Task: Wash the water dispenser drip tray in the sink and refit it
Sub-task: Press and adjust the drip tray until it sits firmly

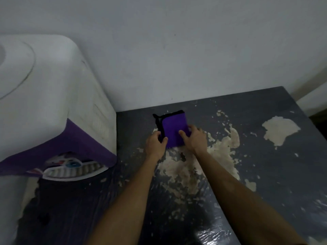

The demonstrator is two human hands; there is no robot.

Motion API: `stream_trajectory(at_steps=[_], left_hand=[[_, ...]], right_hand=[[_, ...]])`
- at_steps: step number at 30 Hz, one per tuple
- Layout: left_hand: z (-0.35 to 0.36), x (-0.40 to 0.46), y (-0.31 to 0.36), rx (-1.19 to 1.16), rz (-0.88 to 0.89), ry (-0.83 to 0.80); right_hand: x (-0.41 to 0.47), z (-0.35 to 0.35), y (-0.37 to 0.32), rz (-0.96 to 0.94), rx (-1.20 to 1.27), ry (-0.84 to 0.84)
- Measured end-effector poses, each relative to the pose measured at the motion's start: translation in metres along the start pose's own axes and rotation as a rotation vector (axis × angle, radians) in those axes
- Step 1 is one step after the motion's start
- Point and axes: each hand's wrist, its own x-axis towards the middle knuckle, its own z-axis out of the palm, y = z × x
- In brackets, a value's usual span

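Two hands are meeting on a purple cloth (pixel 174 130), while the drip tray (pixel 74 171), the thing the task is really about, is sitting well to the left of the fingers and nearer the person, already in its slot under the taps of the dispenser (pixel 53 103). Its long axis is running left to right across the dispenser's front, with the grille slats showing pale. The left hand (pixel 155 144) is the nearer one to it; the right hand (pixel 194 138) is lying farther off, beyond the cloth.

Left fingers are curling round the cloth's black-trimmed left edge, thumb on top, pinching it. Right fingers are lying fairly straight on the cloth's right half, pressing it flat against the worktop (pixel 265 174); whether the thumb is tucked under the edge is not clear. The cloth looks folded into a small rectangle, its long side pointing away from the person.

Judging by the tray being seated, the refit seems done, and the hands appear to be tidying or folding the cloth. The worktop's dark coating is peeling in pale patches around and to the right of the fingers.
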Motion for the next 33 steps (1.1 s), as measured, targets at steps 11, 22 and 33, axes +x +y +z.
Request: stream_trajectory(at_steps=[11, 22, 33], left_hand=[[0.007, 0.021, 0.016, -0.149, -0.135, -0.034], [-0.036, -0.014, -0.015, -0.364, -0.071, 0.037], [-0.09, -0.094, -0.108, -0.367, -0.169, 0.047]], right_hand=[[0.032, -0.003, -0.005, 0.01, 0.303, -0.089], [-0.015, -0.009, -0.027, -0.075, 0.709, -0.24], [-0.117, 0.031, -0.068, 0.106, 1.054, -0.548]])
